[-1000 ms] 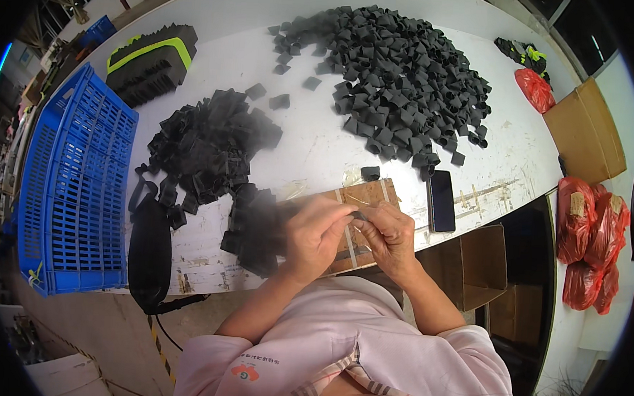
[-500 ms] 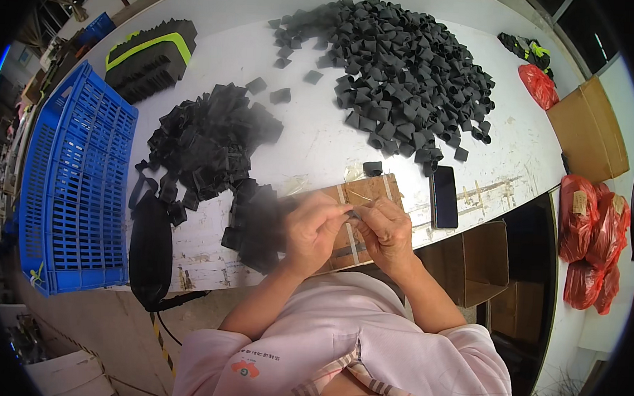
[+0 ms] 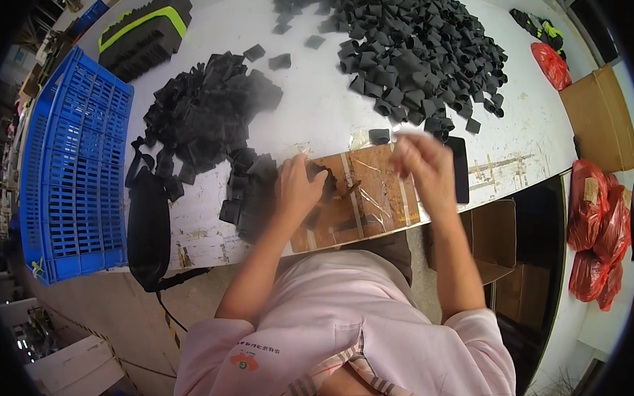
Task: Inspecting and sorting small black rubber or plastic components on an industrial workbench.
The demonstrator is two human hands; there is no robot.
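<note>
My left hand [image 3: 298,190] rests at the left end of a brown wooden board [image 3: 364,190], thumb and fingers apart. Dark fabric pieces [image 3: 325,183] lie beside its thumb, and a stack of flat black pieces [image 3: 249,194] is just to its left. Over the board's right end my right hand [image 3: 427,168] is raised, its fingers curled and smeared by motion; whether anything is in them I cannot make out. Beyond it sits a single small black fabric loop [image 3: 380,136]. Pale tape strips cross the board.
A large heap of black loops [image 3: 425,53] spreads at the back, with another dark pile [image 3: 203,113] left of centre. A blue crate [image 3: 78,171] stands at the left, a black pouch [image 3: 149,232] beside it. A phone [image 3: 460,170] lies right; red bags [image 3: 599,227] hang at far right.
My hands have parted from their pinch together over the board. The left has moved left to the black pieces; the right has gone up and right. The view has shifted slightly.
</note>
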